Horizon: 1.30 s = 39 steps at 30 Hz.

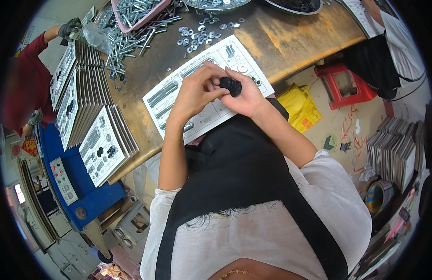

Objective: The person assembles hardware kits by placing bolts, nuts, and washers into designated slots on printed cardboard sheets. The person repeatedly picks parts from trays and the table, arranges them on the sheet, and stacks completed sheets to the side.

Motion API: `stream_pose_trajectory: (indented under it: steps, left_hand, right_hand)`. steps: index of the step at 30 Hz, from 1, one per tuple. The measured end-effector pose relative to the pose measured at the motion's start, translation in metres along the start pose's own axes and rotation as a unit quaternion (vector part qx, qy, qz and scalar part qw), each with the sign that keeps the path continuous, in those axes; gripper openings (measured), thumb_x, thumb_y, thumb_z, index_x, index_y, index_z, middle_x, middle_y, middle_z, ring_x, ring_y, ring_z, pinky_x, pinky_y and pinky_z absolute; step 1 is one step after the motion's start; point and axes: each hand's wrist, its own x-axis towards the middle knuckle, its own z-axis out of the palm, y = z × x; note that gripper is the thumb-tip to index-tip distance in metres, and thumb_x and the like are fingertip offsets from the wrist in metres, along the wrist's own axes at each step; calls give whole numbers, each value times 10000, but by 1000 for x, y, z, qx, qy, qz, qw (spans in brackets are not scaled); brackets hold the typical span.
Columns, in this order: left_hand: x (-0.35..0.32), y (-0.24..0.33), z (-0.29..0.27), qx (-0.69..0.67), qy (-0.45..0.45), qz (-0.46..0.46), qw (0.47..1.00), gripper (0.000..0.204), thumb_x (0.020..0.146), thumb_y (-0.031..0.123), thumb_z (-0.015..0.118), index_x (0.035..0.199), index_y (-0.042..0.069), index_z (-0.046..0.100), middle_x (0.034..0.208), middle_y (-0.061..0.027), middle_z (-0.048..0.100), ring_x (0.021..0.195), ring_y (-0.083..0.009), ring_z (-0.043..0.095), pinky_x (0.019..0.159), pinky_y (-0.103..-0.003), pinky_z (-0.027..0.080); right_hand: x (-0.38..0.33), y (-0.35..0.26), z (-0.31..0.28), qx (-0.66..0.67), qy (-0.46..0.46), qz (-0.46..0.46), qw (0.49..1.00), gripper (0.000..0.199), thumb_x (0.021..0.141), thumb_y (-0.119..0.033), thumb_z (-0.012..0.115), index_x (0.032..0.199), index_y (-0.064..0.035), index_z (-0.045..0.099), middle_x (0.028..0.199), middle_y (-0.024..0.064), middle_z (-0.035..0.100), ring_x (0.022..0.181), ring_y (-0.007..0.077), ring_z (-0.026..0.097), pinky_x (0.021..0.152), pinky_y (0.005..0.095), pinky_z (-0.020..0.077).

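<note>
A small cluster of black round pieces [231,86], like plastic caps or spacers, sits in my cupped right hand [247,97]. The fingers of my left hand [197,89] are bent and pinch at the near side of that cluster; whether they hold a piece of their own is hidden. Under both hands lies a white printed card [159,122] with pictures of bolts, washers and nuts, at the table's front edge. Loose silver washers [197,35] are scattered just beyond the card.
Long bolts [127,51] spill around a pink tray [140,23] at the far left. Metal bowls of washers [217,5] and black parts [297,5] stand at the back. Packed cards [104,144] line the left, by a co-worker's gloved hand [70,29]. A red stool [344,86] stands right.
</note>
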Motion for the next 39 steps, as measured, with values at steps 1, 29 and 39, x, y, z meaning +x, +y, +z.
stream_pose_trajectory:
  steps: [1, 29, 39]
  left_hand:
    - [-1, -3, 0, -17, -2, -7, 1000, 326, 716, 34, 794, 1017, 25, 670, 833, -11, 579, 654, -91, 560, 587, -235, 484]
    - [-29, -31, -5, 114, 35, -51, 992, 388, 829, 109, 683, 1182, 21, 547, 1196, -165, 513, 975, -325, 616, 847, -398, 507]
    - [-76, -34, -48, 129, 199, -6, 971, 206, 850, 1, 624, 1052, 38, 645, 1024, -102, 592, 852, -221, 621, 735, -312, 492]
  right_hand:
    - [1, 1, 2, 13, -24, 8, 1000, 473, 1017, -234, 396, 1417, 14, 426, 1161, 103, 560, 1080, 196, 509, 1022, 352, 400]
    - [8, -91, 8, 203, 220, -67, 952, 86, 957, -56, 534, 947, 27, 556, 712, 14, 503, 607, 98, 512, 512, 198, 462]
    - [108, -369, 63, -133, 279, -394, 865, 476, 1023, -336, 329, 1315, 11, 475, 1359, 220, 497, 1287, 411, 449, 1078, 581, 362]
